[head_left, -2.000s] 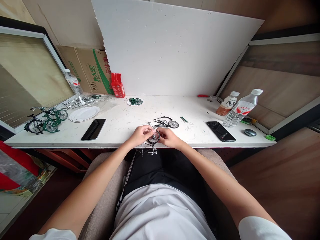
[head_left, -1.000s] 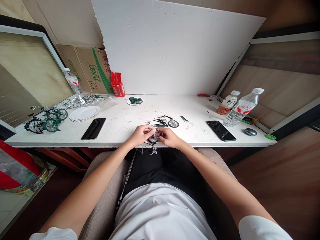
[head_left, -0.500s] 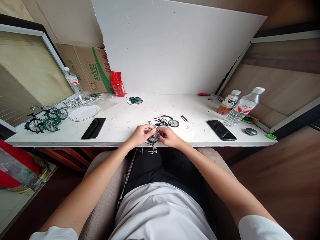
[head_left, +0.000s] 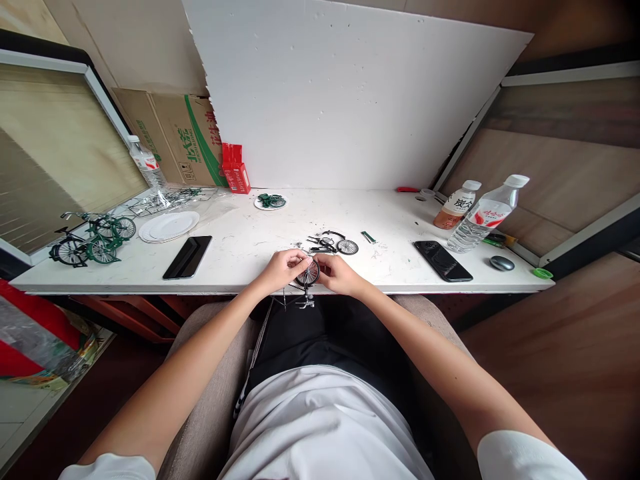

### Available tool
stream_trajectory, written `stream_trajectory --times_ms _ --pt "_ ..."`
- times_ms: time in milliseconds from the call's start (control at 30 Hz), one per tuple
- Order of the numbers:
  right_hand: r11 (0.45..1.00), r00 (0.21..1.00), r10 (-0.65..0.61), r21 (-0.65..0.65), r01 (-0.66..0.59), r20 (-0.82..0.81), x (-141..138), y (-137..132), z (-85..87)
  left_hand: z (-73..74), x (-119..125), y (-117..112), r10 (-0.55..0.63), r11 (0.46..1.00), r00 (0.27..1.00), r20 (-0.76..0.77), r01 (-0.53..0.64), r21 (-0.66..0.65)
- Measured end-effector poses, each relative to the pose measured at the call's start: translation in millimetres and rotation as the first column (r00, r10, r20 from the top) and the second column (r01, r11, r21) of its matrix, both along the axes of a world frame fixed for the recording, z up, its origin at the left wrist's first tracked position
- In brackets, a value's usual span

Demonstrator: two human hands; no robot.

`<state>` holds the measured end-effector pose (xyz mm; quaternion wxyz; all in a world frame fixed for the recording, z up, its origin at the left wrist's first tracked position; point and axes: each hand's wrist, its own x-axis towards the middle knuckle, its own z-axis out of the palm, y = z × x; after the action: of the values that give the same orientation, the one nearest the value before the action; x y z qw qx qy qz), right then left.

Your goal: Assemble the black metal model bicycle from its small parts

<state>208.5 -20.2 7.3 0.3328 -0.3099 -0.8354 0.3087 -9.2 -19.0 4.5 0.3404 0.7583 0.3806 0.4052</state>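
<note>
A black model bicycle, partly put together, is between my hands at the table's front edge, its wheel uppermost and handlebar hanging below. My left hand pinches it at the wheel's left side. From the right, my right hand closes its fingers at the same wheel. The fingers hide where they grip. Just beyond lie loose black bicycle parts and a spoked wheel. Small green parts rest to their right.
Assembled model bicycles stand at the left, near paper plates and a phone. Green parts fill a small plate at the back. On the right are a dark phone, a water bottle, a drink bottle and a mouse.
</note>
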Motion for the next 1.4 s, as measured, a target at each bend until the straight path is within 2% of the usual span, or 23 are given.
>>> stream_trajectory --times_ms 667,1000,1167,1400 --pt "0.992 0.997 0.067 -0.104 -0.069 -0.028 3 9 -10.0 -1.9 -2 3 -0.016 0.990 0.994 0.107 0.031 -0.140" --pt "0.980 0.995 0.078 -0.179 -0.087 -0.056 3 7 -7.9 1.8 0 -1 -0.001 0.975 0.988 0.153 0.034 -0.220" --pt "0.978 0.995 0.050 -0.196 -0.065 -0.082 4 9 -9.8 3.6 -2 -2 -0.046 0.959 0.979 0.198 0.099 -0.267" --pt "0.966 0.988 0.059 -0.242 -0.093 -0.144 4 13 -13.2 2.4 -9 2 -0.103 0.960 0.970 0.219 0.155 -0.234"
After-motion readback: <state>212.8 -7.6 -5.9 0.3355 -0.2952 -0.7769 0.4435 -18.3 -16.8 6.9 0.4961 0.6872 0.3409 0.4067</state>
